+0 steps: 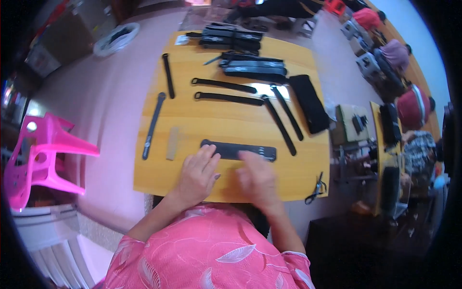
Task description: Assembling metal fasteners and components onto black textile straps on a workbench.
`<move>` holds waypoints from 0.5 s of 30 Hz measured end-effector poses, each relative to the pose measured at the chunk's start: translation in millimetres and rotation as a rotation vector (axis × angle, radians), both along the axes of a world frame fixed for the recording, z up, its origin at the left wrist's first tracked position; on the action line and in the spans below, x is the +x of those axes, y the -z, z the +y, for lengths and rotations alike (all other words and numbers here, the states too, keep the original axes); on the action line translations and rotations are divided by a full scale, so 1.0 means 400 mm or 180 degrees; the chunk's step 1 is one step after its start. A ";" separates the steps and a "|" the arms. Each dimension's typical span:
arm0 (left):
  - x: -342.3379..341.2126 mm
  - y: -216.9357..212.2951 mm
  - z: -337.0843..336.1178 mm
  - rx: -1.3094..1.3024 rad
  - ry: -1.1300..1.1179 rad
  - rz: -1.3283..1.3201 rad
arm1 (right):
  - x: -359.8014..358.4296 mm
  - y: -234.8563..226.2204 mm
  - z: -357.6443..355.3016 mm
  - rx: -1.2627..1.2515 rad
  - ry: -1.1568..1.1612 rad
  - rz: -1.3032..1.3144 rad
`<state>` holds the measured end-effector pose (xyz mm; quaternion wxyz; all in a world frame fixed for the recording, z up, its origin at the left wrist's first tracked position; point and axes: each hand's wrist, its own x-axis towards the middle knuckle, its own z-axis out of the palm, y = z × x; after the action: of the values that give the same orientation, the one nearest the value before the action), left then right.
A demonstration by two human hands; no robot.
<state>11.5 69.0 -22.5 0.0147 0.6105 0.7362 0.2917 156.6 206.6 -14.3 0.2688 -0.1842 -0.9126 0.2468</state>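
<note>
Wooden table [240, 130]: our left hand [196, 176] and blurry right hand [257, 179] press flat, fingers spread, on the black strap [238, 150]; it could slide crooked.

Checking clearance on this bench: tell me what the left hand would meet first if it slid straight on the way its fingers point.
The left hand points up and slightly right; its fingertips already sit at the near edge of the flat black strap piece, so that likely comes first, though contact is hard to judge.

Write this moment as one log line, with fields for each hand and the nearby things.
left hand: fingertips on wide black strap | right hand: on same strap, blurred | table: more black straps | scissors: right front edge
</note>
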 end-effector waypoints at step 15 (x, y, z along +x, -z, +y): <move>-0.024 0.019 -0.001 -0.0619 -0.0012 0.0059 | 0.118 0.062 0.044 0.0167 0.0451 -0.1302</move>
<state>2.0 68.7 -30.1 0.0666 0.6075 0.7622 0.2133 204.0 224.4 -38.9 0.0994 -0.2870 -0.9391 0.1609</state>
